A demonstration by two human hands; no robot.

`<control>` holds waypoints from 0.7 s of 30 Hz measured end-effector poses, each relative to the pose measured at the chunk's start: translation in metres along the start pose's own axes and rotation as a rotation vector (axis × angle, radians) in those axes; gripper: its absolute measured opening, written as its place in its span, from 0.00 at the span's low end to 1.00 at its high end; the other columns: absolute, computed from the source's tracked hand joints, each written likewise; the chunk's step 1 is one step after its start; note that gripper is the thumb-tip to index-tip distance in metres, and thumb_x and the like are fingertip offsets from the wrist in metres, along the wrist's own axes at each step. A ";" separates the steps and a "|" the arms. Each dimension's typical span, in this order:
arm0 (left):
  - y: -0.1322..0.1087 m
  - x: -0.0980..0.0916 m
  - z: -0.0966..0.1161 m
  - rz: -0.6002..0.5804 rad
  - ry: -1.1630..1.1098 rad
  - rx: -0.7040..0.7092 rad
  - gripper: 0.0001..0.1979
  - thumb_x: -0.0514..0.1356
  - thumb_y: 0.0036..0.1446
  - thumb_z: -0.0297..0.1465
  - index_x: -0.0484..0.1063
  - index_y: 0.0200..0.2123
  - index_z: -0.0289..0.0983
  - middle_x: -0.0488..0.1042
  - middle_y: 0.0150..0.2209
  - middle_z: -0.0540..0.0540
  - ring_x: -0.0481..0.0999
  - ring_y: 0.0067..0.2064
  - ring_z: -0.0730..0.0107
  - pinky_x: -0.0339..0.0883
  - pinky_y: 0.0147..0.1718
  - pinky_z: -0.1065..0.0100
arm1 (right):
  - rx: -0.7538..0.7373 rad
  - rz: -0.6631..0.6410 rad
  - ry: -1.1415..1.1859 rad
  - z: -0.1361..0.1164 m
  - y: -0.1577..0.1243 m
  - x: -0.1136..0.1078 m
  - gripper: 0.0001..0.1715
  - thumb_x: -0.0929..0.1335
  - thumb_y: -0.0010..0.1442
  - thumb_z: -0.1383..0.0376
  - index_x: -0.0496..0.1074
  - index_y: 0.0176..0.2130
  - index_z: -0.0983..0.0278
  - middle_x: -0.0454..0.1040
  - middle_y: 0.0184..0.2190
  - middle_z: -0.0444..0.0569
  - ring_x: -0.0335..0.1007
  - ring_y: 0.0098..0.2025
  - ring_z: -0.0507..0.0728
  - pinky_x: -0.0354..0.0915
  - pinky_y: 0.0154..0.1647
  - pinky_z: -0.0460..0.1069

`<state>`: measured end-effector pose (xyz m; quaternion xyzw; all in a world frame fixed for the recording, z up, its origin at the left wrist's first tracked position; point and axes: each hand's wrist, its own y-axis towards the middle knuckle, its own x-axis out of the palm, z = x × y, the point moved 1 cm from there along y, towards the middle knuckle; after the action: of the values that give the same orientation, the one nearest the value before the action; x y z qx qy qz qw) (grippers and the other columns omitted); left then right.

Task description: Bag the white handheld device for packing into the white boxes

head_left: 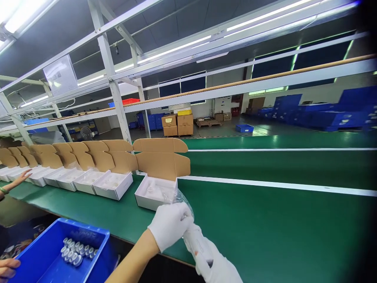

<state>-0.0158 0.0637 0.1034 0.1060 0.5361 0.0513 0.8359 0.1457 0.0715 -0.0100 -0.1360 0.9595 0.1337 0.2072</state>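
Both gloved hands together low over the near edge of a green belt [265, 220]: left hand [170, 225] closed on the top of a clear plastic bag [183, 201], right hand [216, 266] gripping a white tube-shaped piece [196, 243] wrapped in that bag, just in front of the nearest open white box [153, 193]. More open boxes [88, 179] in a row on the belt to the left, brown lids up. Blue bin [55, 255] with small silver parts [75, 251] at lower left. Other people's hands at the left edge. White metal frame [113, 78] with lamps overhead; blue crates [324, 114] and brown cartons [178, 125] across the shiny factory floor.
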 end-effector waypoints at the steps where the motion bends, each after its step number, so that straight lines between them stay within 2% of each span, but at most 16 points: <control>1: -0.005 0.003 0.001 -0.010 -0.009 0.017 0.06 0.58 0.61 0.34 0.74 0.34 0.42 0.80 0.36 0.51 0.77 0.37 0.65 0.63 0.35 0.67 | 0.015 0.006 0.021 0.000 0.001 0.000 0.25 0.65 0.57 0.49 0.75 0.49 0.56 0.81 0.35 0.49 0.78 0.34 0.61 0.73 0.38 0.51; 3: -0.016 0.011 0.000 -0.004 -0.006 0.075 0.09 0.54 0.65 0.36 0.75 0.38 0.43 0.80 0.39 0.50 0.77 0.40 0.64 0.63 0.38 0.67 | 0.067 -0.012 0.128 0.001 0.003 0.000 0.26 0.63 0.58 0.45 0.75 0.47 0.57 0.79 0.30 0.47 0.76 0.30 0.59 0.72 0.33 0.50; 4: -0.021 0.016 -0.003 0.024 0.020 0.112 0.11 0.52 0.67 0.36 0.75 0.39 0.44 0.80 0.39 0.49 0.77 0.40 0.64 0.63 0.38 0.67 | 0.112 -0.044 0.213 0.002 0.004 0.000 0.28 0.62 0.58 0.42 0.75 0.44 0.58 0.77 0.26 0.46 0.73 0.25 0.57 0.70 0.28 0.49; 6: -0.031 0.026 -0.014 0.128 0.122 0.161 0.15 0.49 0.68 0.37 0.75 0.39 0.43 0.79 0.35 0.46 0.76 0.37 0.63 0.62 0.35 0.65 | 0.247 -0.135 0.430 0.003 0.005 0.000 0.35 0.58 0.57 0.36 0.74 0.35 0.61 0.69 0.18 0.44 0.60 0.15 0.52 0.59 0.15 0.45; 7: -0.036 0.032 -0.021 0.189 0.178 0.167 0.15 0.49 0.68 0.37 0.75 0.37 0.42 0.77 0.33 0.45 0.75 0.35 0.63 0.60 0.33 0.65 | 0.321 -0.186 0.562 0.002 0.005 -0.001 0.38 0.56 0.57 0.35 0.72 0.31 0.63 0.65 0.16 0.42 0.52 0.13 0.48 0.51 0.12 0.43; 9: -0.044 0.044 -0.033 0.290 0.215 0.135 0.15 0.51 0.67 0.37 0.74 0.32 0.41 0.75 0.28 0.45 0.72 0.32 0.62 0.58 0.31 0.64 | 0.439 -0.299 0.850 -0.001 0.005 0.000 0.39 0.55 0.58 0.36 0.70 0.26 0.65 0.59 0.14 0.40 0.39 0.13 0.44 0.39 0.11 0.40; 10: -0.047 0.050 -0.038 0.331 0.168 0.113 0.14 0.53 0.66 0.37 0.74 0.32 0.41 0.74 0.28 0.45 0.71 0.32 0.62 0.59 0.31 0.65 | 0.470 -0.354 0.991 -0.003 0.005 0.002 0.39 0.56 0.59 0.37 0.70 0.26 0.66 0.57 0.14 0.39 0.36 0.13 0.43 0.37 0.11 0.39; 12: -0.053 0.061 -0.042 0.413 -0.037 0.087 0.10 0.55 0.65 0.35 0.74 0.34 0.42 0.75 0.31 0.46 0.72 0.34 0.64 0.62 0.34 0.66 | 0.489 -0.429 1.210 -0.005 0.007 0.011 0.38 0.56 0.58 0.38 0.71 0.26 0.67 0.57 0.13 0.40 0.36 0.13 0.43 0.38 0.10 0.38; 15: -0.059 0.072 -0.039 0.502 -0.343 0.103 0.05 0.58 0.64 0.31 0.74 0.39 0.43 0.77 0.35 0.48 0.74 0.38 0.68 0.66 0.39 0.68 | 0.471 -0.362 1.285 0.000 0.010 0.030 0.40 0.60 0.49 0.32 0.70 0.23 0.65 0.59 0.11 0.41 0.42 0.10 0.44 0.44 0.07 0.40; 18: -0.064 0.082 -0.036 0.531 -0.379 0.239 0.05 0.60 0.63 0.29 0.75 0.40 0.44 0.77 0.33 0.49 0.73 0.36 0.69 0.66 0.38 0.69 | 0.485 -0.259 1.239 0.004 0.012 0.039 0.41 0.64 0.43 0.30 0.69 0.22 0.65 0.59 0.10 0.41 0.44 0.08 0.45 0.44 0.07 0.41; 21: -0.068 0.090 -0.036 0.602 -0.402 0.341 0.05 0.59 0.63 0.31 0.74 0.35 0.41 0.74 0.28 0.49 0.71 0.32 0.71 0.63 0.32 0.71 | 0.609 -0.318 1.337 -0.003 0.011 0.033 0.42 0.65 0.45 0.30 0.73 0.27 0.66 0.61 0.11 0.40 0.43 0.09 0.43 0.43 0.09 0.40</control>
<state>-0.0123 0.0194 -0.0067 0.4035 0.3077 0.1827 0.8421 0.1123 0.0740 -0.0189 -0.2621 0.8443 -0.2802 -0.3742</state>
